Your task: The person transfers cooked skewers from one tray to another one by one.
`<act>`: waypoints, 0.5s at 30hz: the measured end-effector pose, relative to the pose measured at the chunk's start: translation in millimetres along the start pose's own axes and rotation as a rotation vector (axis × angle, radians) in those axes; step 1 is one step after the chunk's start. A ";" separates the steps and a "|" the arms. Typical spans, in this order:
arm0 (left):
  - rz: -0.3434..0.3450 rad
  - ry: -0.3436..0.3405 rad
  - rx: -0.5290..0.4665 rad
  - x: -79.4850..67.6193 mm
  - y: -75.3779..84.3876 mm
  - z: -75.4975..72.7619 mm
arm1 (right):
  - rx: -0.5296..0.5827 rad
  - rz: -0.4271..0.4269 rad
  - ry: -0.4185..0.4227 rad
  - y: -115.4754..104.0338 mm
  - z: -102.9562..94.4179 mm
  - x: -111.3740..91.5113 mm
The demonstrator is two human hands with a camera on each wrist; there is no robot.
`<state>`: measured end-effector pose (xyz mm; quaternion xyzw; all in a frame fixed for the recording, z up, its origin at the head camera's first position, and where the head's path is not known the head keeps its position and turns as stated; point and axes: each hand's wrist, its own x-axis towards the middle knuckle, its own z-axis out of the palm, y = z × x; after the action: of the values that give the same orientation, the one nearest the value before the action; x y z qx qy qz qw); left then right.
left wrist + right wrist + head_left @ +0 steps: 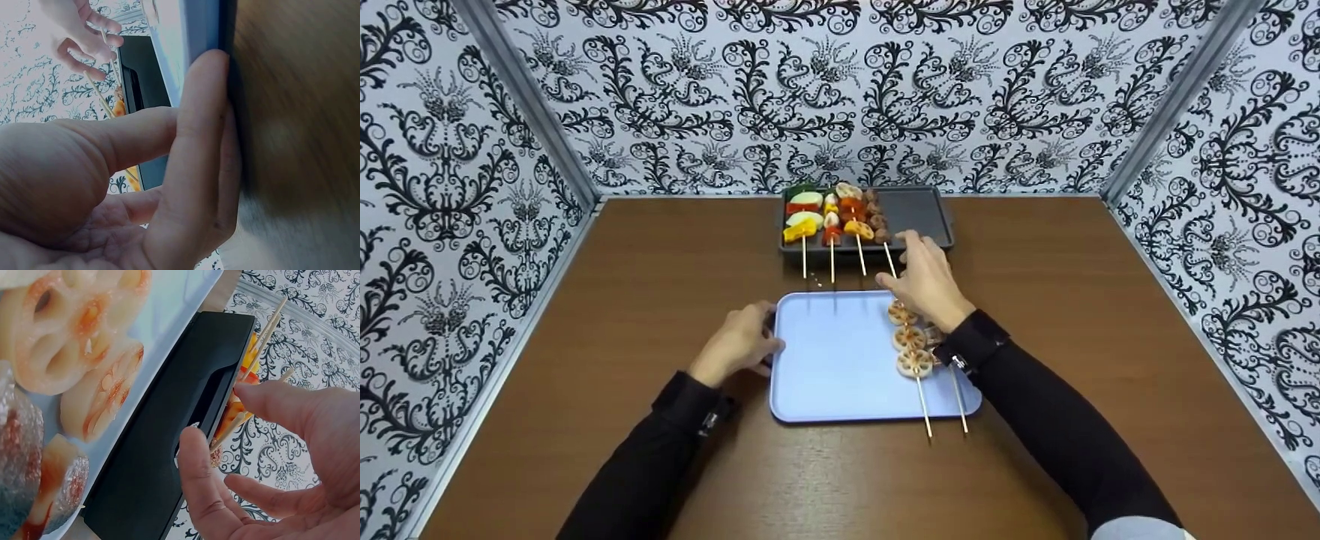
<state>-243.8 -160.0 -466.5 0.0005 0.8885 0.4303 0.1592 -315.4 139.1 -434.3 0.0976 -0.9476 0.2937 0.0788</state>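
At the left edge of a pale blue tray (840,360), my left hand (741,337) grips the rim between thumb and fingers. My right hand (926,274) hovers over the tray's far right part, thumb and fingers spread apart. Its fingers are around the stick end of a meatball skewer (877,217), and no firm contact shows. That skewer lies on a dark grill plate (919,214). Below the right hand, a lotus root skewer (914,364) rests on the tray. Beside it lies another skewer (67,495) with silvery-skinned pieces, partly hidden by the right wrist in the head view.
On the grill plate's left, several skewers lie side by side, including a vegetable skewer (804,217) and one with orange pieces (855,217). Their sticks jut over the front edge toward the tray. Patterned walls (825,97) enclose the brown table (660,255).
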 end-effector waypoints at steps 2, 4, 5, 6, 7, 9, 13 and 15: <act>0.006 0.003 0.001 0.2 -0.4 0.1 | 0.009 -0.003 0.003 0.4 -0.4 1.0; 0.015 0.003 0.004 0.4 -0.4 0.0 | 0.015 -0.011 0.011 0.6 -0.9 1.5; 0.019 0.004 0.004 0.5 -0.3 -0.1 | 0.019 -0.016 0.016 0.8 -1.1 1.6; 0.022 0.005 0.006 0.7 -0.3 -0.1 | 0.022 -0.022 0.019 1.1 -1.2 1.9; 0.021 0.004 0.004 0.6 -0.1 -0.2 | 0.023 -0.027 0.018 1.3 -1.2 2.1; 0.020 0.002 0.002 0.4 -0.1 -0.3 | 0.020 -0.036 0.014 1.6 -0.9 2.5; 0.014 0.002 0.005 -0.1 -0.5 -0.3 | 0.019 -0.029 -0.002 1.8 -0.6 4.1; 0.013 0.004 0.009 0.1 -0.6 -0.2 | 0.019 -0.022 -0.002 1.4 -1.0 5.1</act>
<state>-243.9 -160.5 -466.9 0.0059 0.8906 0.4275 0.1548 -320.5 140.1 -433.2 0.1091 -0.9437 0.3017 0.0800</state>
